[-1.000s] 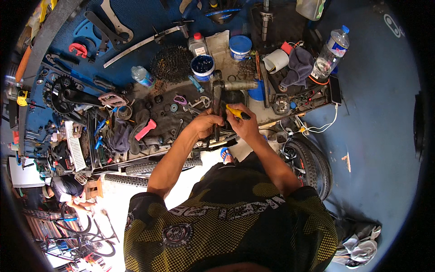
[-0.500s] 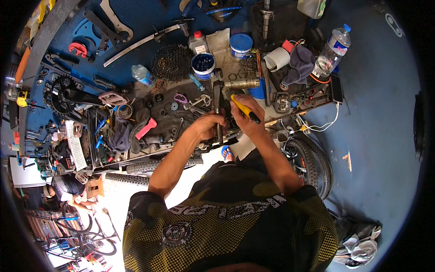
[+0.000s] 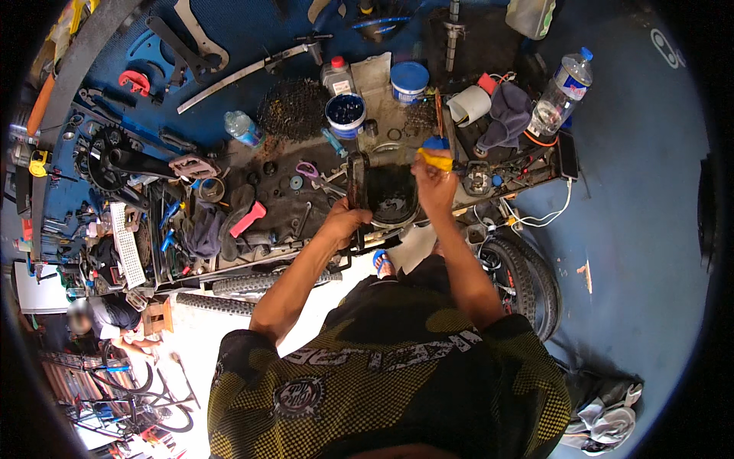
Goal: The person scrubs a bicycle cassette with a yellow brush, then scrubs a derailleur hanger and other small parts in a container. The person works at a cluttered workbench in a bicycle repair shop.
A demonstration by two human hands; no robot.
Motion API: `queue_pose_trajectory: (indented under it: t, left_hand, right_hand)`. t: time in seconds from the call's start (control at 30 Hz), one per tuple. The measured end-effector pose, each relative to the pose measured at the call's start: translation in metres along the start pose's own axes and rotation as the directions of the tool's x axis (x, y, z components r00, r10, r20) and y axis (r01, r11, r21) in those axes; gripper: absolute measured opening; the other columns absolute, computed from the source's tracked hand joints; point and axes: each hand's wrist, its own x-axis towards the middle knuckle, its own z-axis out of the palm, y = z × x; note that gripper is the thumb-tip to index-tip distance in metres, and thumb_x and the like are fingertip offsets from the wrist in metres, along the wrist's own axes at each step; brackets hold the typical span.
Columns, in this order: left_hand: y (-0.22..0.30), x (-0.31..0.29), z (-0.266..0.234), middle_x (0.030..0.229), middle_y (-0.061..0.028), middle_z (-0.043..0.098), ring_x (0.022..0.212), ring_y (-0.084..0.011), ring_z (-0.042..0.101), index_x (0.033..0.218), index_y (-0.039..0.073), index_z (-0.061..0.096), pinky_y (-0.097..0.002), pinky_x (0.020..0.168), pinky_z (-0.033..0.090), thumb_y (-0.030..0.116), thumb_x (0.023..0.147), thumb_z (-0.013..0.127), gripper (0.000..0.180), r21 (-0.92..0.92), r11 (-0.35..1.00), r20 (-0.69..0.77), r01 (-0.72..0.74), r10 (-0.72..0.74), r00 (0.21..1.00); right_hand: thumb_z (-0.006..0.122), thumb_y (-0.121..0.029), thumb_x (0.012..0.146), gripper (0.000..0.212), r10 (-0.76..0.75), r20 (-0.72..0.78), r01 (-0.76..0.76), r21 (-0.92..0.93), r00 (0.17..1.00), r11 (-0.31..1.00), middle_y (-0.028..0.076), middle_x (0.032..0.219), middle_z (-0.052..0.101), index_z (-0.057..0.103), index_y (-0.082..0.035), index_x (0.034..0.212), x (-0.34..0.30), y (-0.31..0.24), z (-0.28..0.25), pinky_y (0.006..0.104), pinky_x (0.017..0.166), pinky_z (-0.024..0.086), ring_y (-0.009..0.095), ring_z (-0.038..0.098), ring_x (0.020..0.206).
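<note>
My left hand (image 3: 346, 220) is closed on the lower part of a dark crank arm (image 3: 356, 180), which stands nearly upright in the view. My right hand (image 3: 436, 187), on the other side, grips a yellow-handled tool (image 3: 436, 158) with a dark end; its working part cannot be made out. Between the hands, at the bench edge, is a dark round-rimmed container (image 3: 394, 195) with blackened contents. Past my hands stands an open tub of dark blue grease (image 3: 344, 113). A small metal ring (image 3: 391, 147) lies on the bench near the crank arm.
A lidded blue tub (image 3: 409, 81), a red-capped bottle (image 3: 337, 75) and a large clear bottle (image 3: 562, 92) line the back. Tools, a pink-handled piece (image 3: 247, 219) and rags crowd the left bench. Tyres (image 3: 514, 268) hang below; another person (image 3: 111, 317) is at lower left.
The silver axle that pointed right from the crank arm no longer shows. The crank arm has shifted slightly left; my right hand has moved right and turned the yellow-handled tool.
</note>
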Motion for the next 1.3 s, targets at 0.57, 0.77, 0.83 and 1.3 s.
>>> queue_pose_trajectory:
  t: [0.57, 0.77, 0.83, 1.3]
  left_hand:
    - [0.004, -0.001, -0.021, 0.094, -0.0002, 0.072, 0.083, -0.0119, 0.063, 0.119, -0.001, 0.068, -0.0290, 0.077, 0.051, -0.006, 0.073, 0.078, 0.047, 0.438, 0.878, 0.030, -0.191, 0.198, 0.980]
    - [0.001, -0.004, -0.031, 0.093, -0.0026, 0.071, 0.082, -0.0147, 0.063, 0.123, -0.003, 0.067, -0.0325, 0.077, 0.053, -0.001, 0.074, 0.080, 0.052, 0.418, 0.866, 0.015, -0.273, 0.294, 0.956]
    - [0.011, -0.006, -0.016, 0.094, -0.0038, 0.071, 0.084, -0.0160, 0.064, 0.125, -0.002, 0.066, -0.0342, 0.078, 0.054, 0.001, 0.073, 0.081, 0.054, 0.426, 0.857, 0.002, -0.291, 0.320, 0.947]
    - [-0.005, 0.009, -0.018, 0.092, -0.0081, 0.074, 0.086, -0.0197, 0.067, 0.123, -0.001, 0.068, -0.0366, 0.083, 0.054, 0.008, 0.076, 0.081, 0.049, 0.492, 0.840, -0.052, -0.231, 0.293, 0.955]
  right_hand:
    - [0.070, -0.002, 0.101, 0.019, 0.123, 0.245, -0.134, 0.030, 0.962, 0.990, 0.001, 0.095, 0.067, 0.059, -0.007, 0.115, -0.003, -0.015, 0.016, 0.0270, 0.070, 0.060, 0.007, 0.065, 0.079]
    - [0.069, -0.003, 0.098, 0.011, 0.209, 0.219, -0.190, -0.105, 0.953, 0.976, -0.001, 0.084, 0.069, 0.067, -0.002, 0.109, 0.007, 0.016, -0.021, 0.0223, 0.069, 0.051, 0.005, 0.064, 0.076]
    - [0.071, -0.009, 0.097, 0.015, 0.242, 0.272, -0.196, -0.187, 0.931, 0.963, 0.000, 0.085, 0.072, 0.068, -0.003, 0.110, -0.023, 0.010, 0.005, 0.0250, 0.068, 0.052, 0.006, 0.066, 0.075]
    - [0.074, -0.013, 0.101, 0.023, 0.094, 0.130, -0.071, -0.175, 0.987, 0.982, 0.000, 0.091, 0.069, 0.065, -0.001, 0.118, -0.016, -0.032, 0.007, 0.0217, 0.068, 0.049, 0.004, 0.060, 0.077]
